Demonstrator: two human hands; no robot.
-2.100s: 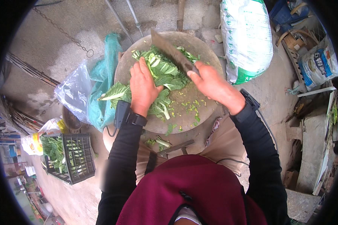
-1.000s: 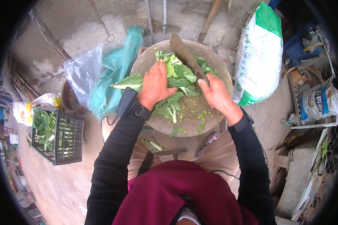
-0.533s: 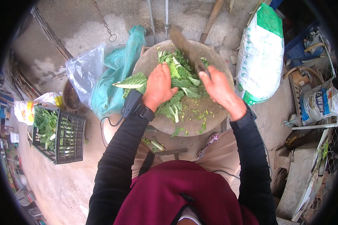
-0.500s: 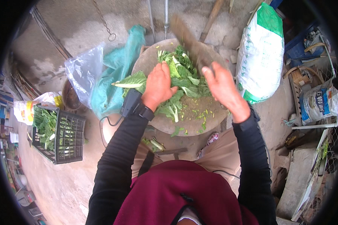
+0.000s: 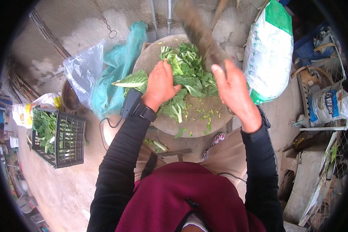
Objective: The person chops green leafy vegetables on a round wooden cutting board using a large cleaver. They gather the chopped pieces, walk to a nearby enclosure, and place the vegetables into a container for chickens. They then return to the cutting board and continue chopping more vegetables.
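Toward eight o'clock of the round block [image 5: 149, 58], a black crate [image 5: 57, 147] holding leafy bunches [image 5: 44, 127] sits on the ground. A clear plastic bag [image 5: 84, 73] lies toward nine, with a teal bag [image 5: 118, 83] between it and the block. One pale-ribbed leaf [image 5: 131, 81] points to nine beside the left hand [image 5: 160, 82], which lies on the greens [image 5: 187, 58], fingers stretched side by side and thumb apart. Toward seven, loose stalks [image 5: 159, 145] lie off the block. The greens are heaped on it from its centre toward twelve, with small bits [image 5: 208, 124] scattered toward five. A blurred cleaver [image 5: 199, 33] points to eleven, its handle wrapped by the right hand [image 5: 234, 85]; whether the blade touches the greens, I cannot tell. Toward two stands a white-and-green sack [image 5: 268, 54]
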